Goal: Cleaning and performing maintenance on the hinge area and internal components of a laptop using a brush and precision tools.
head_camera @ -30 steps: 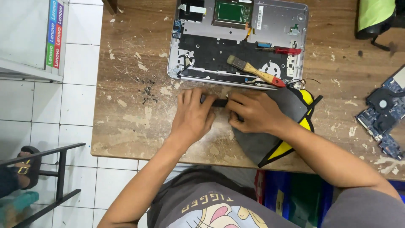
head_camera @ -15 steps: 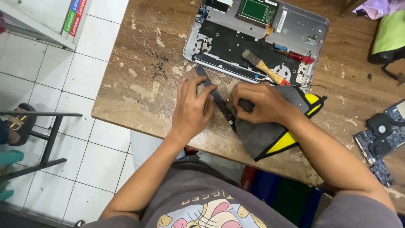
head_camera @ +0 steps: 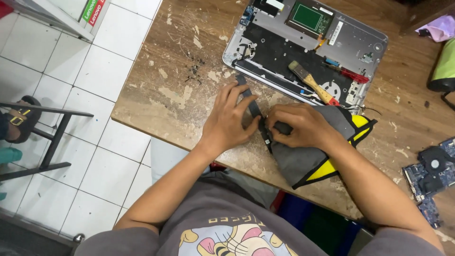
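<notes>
A long, thin black strip part (head_camera: pixel 253 107) lies slanted on the worn wooden table (head_camera: pixel 180 95), just in front of an opened laptop base (head_camera: pixel 303 47). My left hand (head_camera: pixel 231 118) holds the strip along its middle, fingers curled over it. My right hand (head_camera: pixel 298 125) pinches the strip's lower end together with a small dark piece. Under my right hand lies a grey and yellow cloth pouch (head_camera: pixel 315 159). A wooden-handled brush (head_camera: pixel 313 83) and a red-handled tool (head_camera: pixel 348 73) rest on the laptop base.
A blue circuit board with a fan (head_camera: pixel 429 178) lies at the table's right edge. Small dark screws (head_camera: pixel 194 71) are scattered left of the laptop. A metal stool frame (head_camera: pixel 52 137) stands on the white tiled floor at left, near a sandalled foot (head_camera: pixel 19 116).
The view has swung, so the table now sits more to the right and slanted. The strip has turned from level to steeply slanted between my hands, which have stayed on it.
</notes>
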